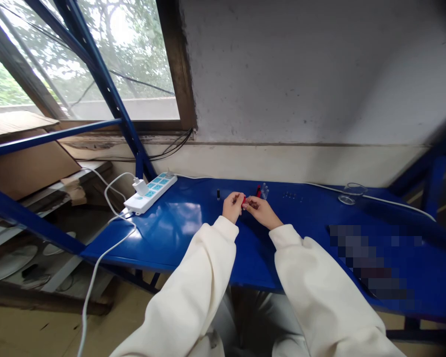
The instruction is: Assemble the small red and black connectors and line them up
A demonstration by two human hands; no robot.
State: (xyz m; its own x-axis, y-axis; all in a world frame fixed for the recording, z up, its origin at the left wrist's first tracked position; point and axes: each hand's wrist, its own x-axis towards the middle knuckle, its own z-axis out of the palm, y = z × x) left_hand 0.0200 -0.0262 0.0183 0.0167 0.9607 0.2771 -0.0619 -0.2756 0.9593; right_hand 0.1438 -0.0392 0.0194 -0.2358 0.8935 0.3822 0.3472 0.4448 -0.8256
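My left hand (233,206) is closed, its thumb and fingers pinching a small red piece (244,201) above the blue table. From the other side my right hand (260,211) meets it, thumb and forefinger pressed together against the red piece or something tiny at its edge; the fingers hide which. Just beyond the right hand, a red tube-like piece (258,190) stands beside several small transparent pieces (265,190). A short black cylinder (218,194) is upright to the left of my left hand. Both hands nearly touch each other.
A white power strip (152,192) with a plugged-in charger lies at the table's left, its cable hanging over the edge. Tiny parts (290,195) and a round transparent container (347,199) are at the right. The blue table (193,243) backs onto the wall.
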